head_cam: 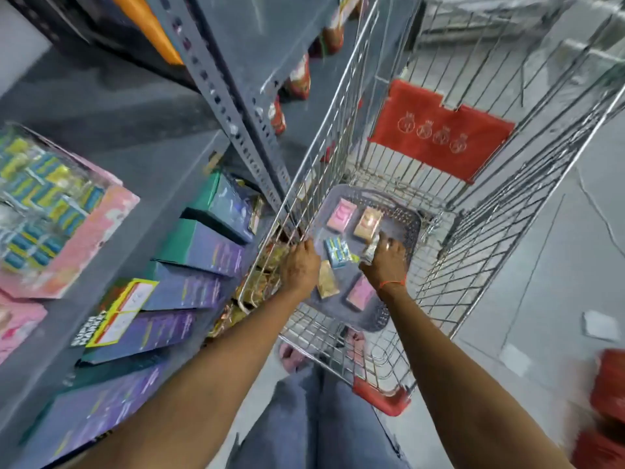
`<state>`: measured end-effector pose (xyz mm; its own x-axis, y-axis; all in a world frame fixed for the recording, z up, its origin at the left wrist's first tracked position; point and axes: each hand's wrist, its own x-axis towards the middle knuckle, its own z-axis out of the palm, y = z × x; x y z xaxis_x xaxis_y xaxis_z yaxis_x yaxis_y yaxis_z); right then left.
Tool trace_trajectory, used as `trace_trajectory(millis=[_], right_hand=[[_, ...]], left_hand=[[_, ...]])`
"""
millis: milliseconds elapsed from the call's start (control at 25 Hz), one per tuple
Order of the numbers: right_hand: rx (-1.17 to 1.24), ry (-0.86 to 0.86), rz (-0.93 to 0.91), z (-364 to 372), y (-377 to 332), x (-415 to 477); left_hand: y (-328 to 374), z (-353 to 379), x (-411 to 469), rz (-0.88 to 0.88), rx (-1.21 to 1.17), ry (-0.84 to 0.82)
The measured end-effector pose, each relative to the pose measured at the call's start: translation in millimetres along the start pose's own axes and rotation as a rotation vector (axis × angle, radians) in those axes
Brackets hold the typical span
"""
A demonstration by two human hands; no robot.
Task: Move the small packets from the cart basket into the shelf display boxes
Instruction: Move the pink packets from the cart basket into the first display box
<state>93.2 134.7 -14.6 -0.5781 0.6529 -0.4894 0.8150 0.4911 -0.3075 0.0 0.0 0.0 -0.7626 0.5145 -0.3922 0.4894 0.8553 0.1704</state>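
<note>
Pink display box (81, 238), left edge: cut off, contents blurred. Purple boxes (189, 289), lower left: print unreadable. Red object (608, 394), lower right: cut off, smeared. Packet under right hand (385, 262): mostly hidden by fingers. Left hand (299, 265): palm side unseen.

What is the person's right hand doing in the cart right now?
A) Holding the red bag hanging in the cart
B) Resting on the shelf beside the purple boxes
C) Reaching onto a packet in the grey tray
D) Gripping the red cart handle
C: the right hand is down in the grey tray inside the cart, its fingers on a small pale packet, well away from the handle, shelf and red bag.
</note>
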Motion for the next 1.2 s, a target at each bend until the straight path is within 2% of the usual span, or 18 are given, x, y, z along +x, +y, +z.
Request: trace_trajectory(millis=[200, 360, 560, 720, 840, 960, 1200], right_hand=[[0.162, -0.143, 0.230, 52, 18, 11], [0.240, -0.283, 0.441, 81, 26, 8], [0.290, -0.280, 0.495, 97, 23, 15], [0.189, -0.282, 0.430, 82, 18, 19], [0.145, -0.272, 0.362, 43, 8, 15], [0.044, -0.229, 0.244, -16, -14, 4], [-0.073, -0.135, 0.036, -139, -90, -26]], left_hand=[[0, 53, 22, -0.202, -0.057, -0.390], [9, 81, 27, -0.346, -0.226, -0.504], [14, 95, 34, -0.351, -0.155, -0.451], [19, 86, 28, -0.456, -0.206, -0.370], [19, 50, 22, -0.505, -0.305, -0.319], [25, -4, 9, -0.315, -0.321, -0.268], [23, -131, -30, -0.082, -0.414, 0.041]])
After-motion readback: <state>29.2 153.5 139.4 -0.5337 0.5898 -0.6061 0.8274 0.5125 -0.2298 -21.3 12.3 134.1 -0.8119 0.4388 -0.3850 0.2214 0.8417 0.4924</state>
